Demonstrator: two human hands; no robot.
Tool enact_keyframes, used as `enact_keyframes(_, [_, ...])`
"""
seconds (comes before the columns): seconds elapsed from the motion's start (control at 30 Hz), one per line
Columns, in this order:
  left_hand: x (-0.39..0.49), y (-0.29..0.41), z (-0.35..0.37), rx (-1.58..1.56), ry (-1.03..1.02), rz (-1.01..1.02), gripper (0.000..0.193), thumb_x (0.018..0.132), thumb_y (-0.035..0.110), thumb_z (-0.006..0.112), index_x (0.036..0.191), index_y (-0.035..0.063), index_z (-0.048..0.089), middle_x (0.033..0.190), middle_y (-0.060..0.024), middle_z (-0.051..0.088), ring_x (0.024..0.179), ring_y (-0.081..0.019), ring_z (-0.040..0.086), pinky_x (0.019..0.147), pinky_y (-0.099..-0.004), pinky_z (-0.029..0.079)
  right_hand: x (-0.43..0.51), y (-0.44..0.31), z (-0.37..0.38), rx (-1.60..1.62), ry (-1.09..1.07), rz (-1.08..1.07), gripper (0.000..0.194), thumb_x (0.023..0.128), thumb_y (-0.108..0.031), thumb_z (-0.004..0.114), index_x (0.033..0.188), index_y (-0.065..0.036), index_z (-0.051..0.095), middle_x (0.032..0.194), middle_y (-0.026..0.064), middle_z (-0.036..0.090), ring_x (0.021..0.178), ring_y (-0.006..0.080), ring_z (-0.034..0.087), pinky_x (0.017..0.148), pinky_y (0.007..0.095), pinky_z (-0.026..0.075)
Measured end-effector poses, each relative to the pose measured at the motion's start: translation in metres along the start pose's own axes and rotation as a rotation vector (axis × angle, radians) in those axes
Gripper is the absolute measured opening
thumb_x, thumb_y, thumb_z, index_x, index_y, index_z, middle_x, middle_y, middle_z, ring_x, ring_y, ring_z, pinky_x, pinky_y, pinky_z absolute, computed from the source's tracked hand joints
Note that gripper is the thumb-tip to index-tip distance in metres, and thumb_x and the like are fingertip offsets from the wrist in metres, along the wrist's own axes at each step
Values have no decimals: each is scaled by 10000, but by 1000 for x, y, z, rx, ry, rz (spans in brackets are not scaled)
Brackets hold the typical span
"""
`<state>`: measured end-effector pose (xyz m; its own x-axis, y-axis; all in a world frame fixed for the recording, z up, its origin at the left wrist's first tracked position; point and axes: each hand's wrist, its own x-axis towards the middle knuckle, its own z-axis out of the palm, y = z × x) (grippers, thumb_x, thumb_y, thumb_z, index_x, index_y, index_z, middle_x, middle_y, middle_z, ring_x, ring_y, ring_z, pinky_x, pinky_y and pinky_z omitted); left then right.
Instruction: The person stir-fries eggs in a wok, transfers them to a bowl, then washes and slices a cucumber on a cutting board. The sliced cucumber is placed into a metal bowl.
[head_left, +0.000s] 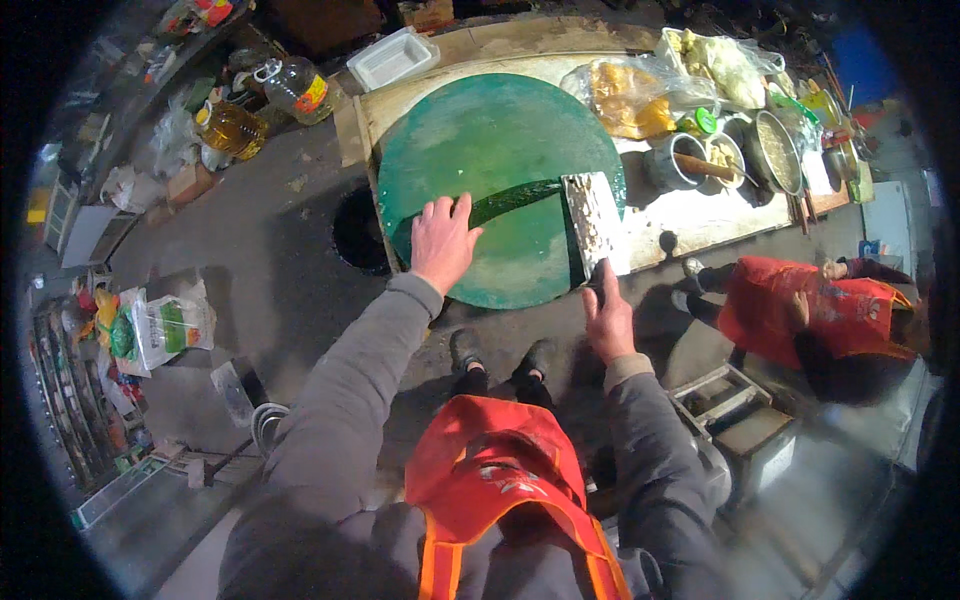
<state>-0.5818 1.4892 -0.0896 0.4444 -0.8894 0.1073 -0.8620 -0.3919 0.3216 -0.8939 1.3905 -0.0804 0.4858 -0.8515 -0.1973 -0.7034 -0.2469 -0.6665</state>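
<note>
A long dark green cucumber (517, 201) lies slightly slanted across a round green cutting board (495, 124). My left hand (442, 244) grips it from above near its left end, hiding part of it under the fingers. In my right hand (611, 319) is a broad cleaver (594, 217), held by its dark handle with the index finger stretched forward. The wide blade, wet and speckled with bits, is over the right part of the board, by the cucumber's right end. Whether its edge touches the cucumber I cannot tell.
Right of the board are bagged food (630, 97), a metal pot (667, 169) with a wooden-handled tool across it, and a pan (776, 154). Oil jugs (232, 129) stand at left. A co-worker in a red apron (772, 304) is at right, near a stool (724, 397).
</note>
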Motion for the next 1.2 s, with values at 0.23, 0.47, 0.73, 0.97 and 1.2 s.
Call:
enact_keyframes(0.23, [24, 3, 17, -84, 118, -56, 559, 917, 224, 806, 1435, 98, 638, 1164, -169, 655, 1110, -392, 620, 904, -520, 534, 34, -73, -38, 52, 298, -342, 595, 1093, -145, 599, 1660, -97, 428, 1370, 306, 663, 1200, 445, 706, 972, 463, 561])
enact_keyframes(0.47, [48, -2, 24, -85, 124, -61, 513, 948, 223, 786, 1429, 115, 641, 1166, -153, 629, 1113, -384, 611, 899, -514, 524, 102, -88, 18, -112, -42, -247, 520, 1117, -238, 578, 1624, -145, 506, 1014, 279, 759, 907, 364, 763, 837, 464, 574])
enact_keyframes(0.73, [48, 0, 30, -123, 162, -113, 578, 898, 250, 820, 1435, 129, 643, 1147, -133, 667, 1116, -372, 619, 903, -507, 519, 98, -107, -37, 58, 80, -348, 527, 1154, -213, 508, 1674, -144, 446, 708, 37, 595, 608, 134, 568, 617, 320, 518])
enact_keyframes(0.97, [38, -4, 35, -148, 251, -148, 666, 884, 245, 850, 1447, 12, 583, 1201, -167, 628, 1140, -379, 594, 950, -504, 493, 75, -107, 8, 38, 57, -351, 567, 1124, -178, 529, 1681, -149, 422, 886, 173, 679, 767, 279, 653, 736, 414, 563])
enact_keyframes(1.2, [23, -8, 27, -162, 205, -197, 803, 859, 209, 879, 1519, -36, 494, 1248, -193, 578, 1177, -399, 552, 998, -494, 467, 88, -123, 19, -144, -119, -295, 513, 1105, -216, 599, 1609, -147, 532, 884, 253, 735, 759, 391, 732, 740, 437, 567])
